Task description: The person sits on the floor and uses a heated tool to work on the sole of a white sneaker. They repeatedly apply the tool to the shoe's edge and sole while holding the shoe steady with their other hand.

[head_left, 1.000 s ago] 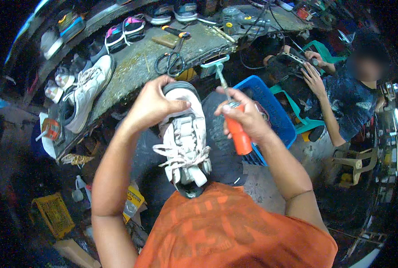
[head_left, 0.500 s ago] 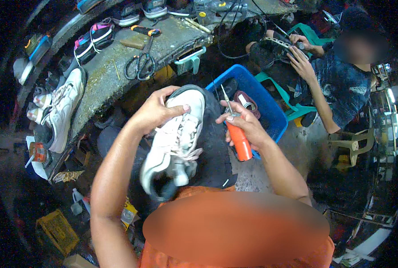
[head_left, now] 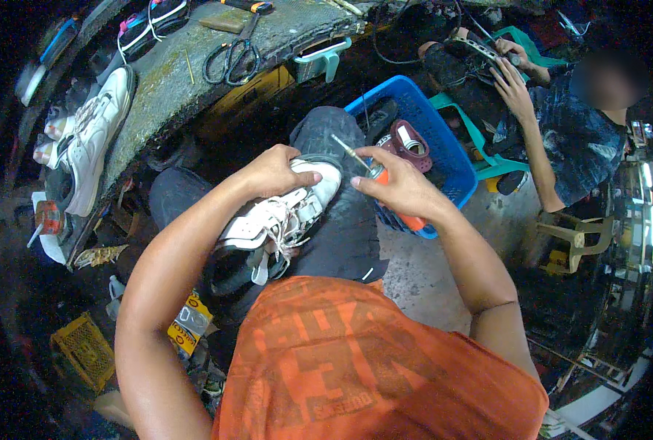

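Gripping the white lace-up sneaker (head_left: 274,220) near its toe in the left hand (head_left: 274,173), over the dark-trousered lap (head_left: 334,257), probably for steadiness. Clasping the orange-handled awl (head_left: 380,175) in the right hand (head_left: 401,187), with its metal shaft (head_left: 349,152) angled forward, presumably for safety.

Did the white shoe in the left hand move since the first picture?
Yes. Judged against the blue basket, the white shoe in the left hand has turned, its heel swinging left, farther from the basket.

one orange-handled tool (head_left: 378,174), one blue basket (head_left: 444,150)
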A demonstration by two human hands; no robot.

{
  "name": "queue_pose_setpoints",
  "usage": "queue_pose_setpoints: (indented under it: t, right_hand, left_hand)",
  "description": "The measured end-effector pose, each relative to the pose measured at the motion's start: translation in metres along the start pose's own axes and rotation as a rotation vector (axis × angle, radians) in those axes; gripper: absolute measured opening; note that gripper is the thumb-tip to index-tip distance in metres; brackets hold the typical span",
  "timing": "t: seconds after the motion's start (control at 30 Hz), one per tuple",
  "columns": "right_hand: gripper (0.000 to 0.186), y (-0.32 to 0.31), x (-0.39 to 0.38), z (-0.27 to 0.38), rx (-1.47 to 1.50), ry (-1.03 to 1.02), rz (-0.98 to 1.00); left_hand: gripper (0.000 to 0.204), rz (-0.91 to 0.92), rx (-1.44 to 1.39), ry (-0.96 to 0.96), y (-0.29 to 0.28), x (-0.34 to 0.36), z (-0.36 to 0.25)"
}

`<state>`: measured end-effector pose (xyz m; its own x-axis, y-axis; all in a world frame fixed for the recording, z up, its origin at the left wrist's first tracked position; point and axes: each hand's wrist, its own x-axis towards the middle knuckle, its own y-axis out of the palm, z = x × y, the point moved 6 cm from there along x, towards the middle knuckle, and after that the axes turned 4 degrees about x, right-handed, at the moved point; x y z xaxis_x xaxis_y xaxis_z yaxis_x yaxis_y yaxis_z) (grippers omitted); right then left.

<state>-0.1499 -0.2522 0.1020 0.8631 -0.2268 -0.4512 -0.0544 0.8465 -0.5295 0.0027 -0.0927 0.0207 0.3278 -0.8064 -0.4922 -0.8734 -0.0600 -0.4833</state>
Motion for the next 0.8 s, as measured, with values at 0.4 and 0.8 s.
queue_pose_setpoints:
  t: [0.4,0.8]
  right_hand:
    - [0.103,0.020,0.015,-0.021,0.476,0.092,0.069]
    - [0.079,0.049,-0.016,-0.051,0.719,0.294,-0.087]
  left_hand:
    - [0.054,0.257,0.070,0.132,0.003,-0.006,-0.040]
    - [0.039,0.017,-1.208,-0.536,0.095,-0.139,-0.009]
